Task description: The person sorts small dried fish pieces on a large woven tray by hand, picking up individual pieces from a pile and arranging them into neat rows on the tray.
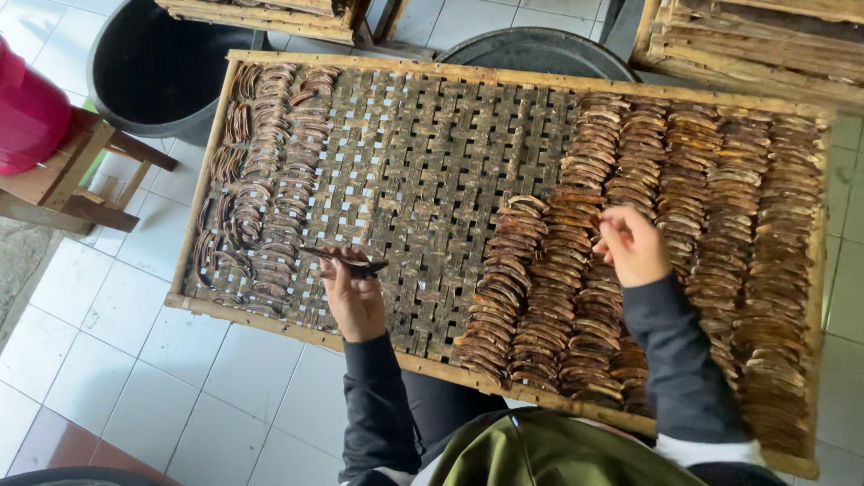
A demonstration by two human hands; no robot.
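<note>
Woven drying rack [423, 153] in a wood frame, propped over two black tubs [153, 72] on a white tile floor. Curved brown slices laid in overlapping rows at both ends; the middle of the lattice is bare.

Left hand [351, 292] — fingers closed around a few dark slices [346, 261], gripped together and held level just above the bare weave, near the left rows [265, 180]. These left rows look darker and thinner, some curling loose.

Right hand [634, 243] — fingertips pressed together in a pinch on a slice in the dense right rows [684, 234], roughly at mid-height of the rack. Whether the slice is already lifted or lies in place, cannot tell; fingers hide it. Right-side slices are more orange-brown and tightly shingled.

Dark sleeves, an olive garment at the bottom edge. A wooden stool [72, 180] with a red container [27, 108] stands to the left; more stacked racks [747, 45] sit behind.

Judgement on handling: slices look stiff and brittle, so a pinch at the thick curved edge seems safer than at a tip. Taking one from a shingled row probably calls for lifting it straight up rather than dragging — neighbours overlap and would shift. The bundle in the left hand should stay flat and loosely stacked; squeezing could snap the thin ones. Small pieces could drop through the gaps in the weave.
</note>
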